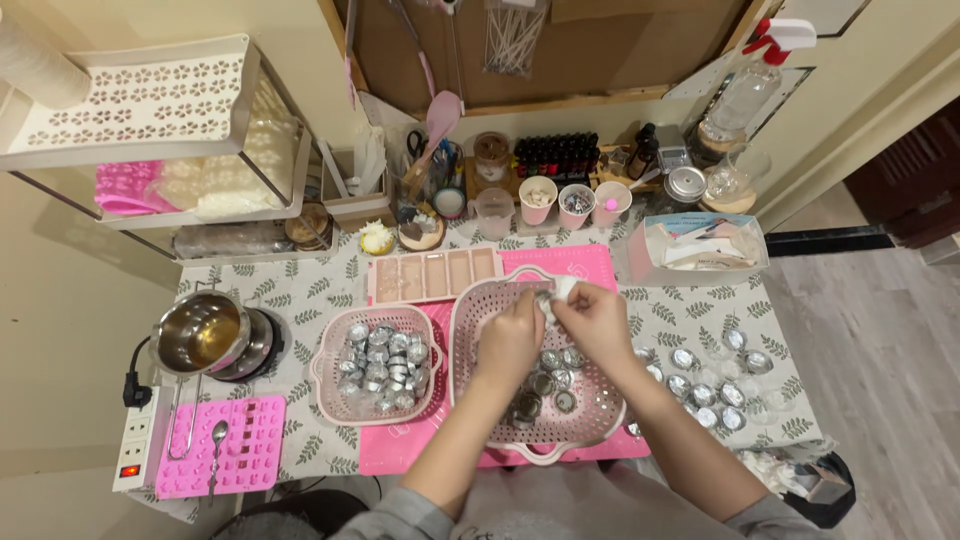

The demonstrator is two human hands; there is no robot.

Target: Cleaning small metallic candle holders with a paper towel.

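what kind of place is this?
Likely a home candle-making bench. A pink basket holds small metal cups, wicks hang on the board, and a metal pot sits on a small burner. Both hands, left hand and right hand, work a white piece over the bigger basket.

A row of small dark bottles with red labels (556,156) stands at the table's back edge, beside a clear spray bottle (745,92) with a white label.

Pink and silver things on a leaf-print cloth.
Pink baskets (596,415), pink mat (585,263) and pink mould (250,450); silver cups (385,365); white cloth (300,290) with grey-green leaves; white wad (563,288) in the hands.
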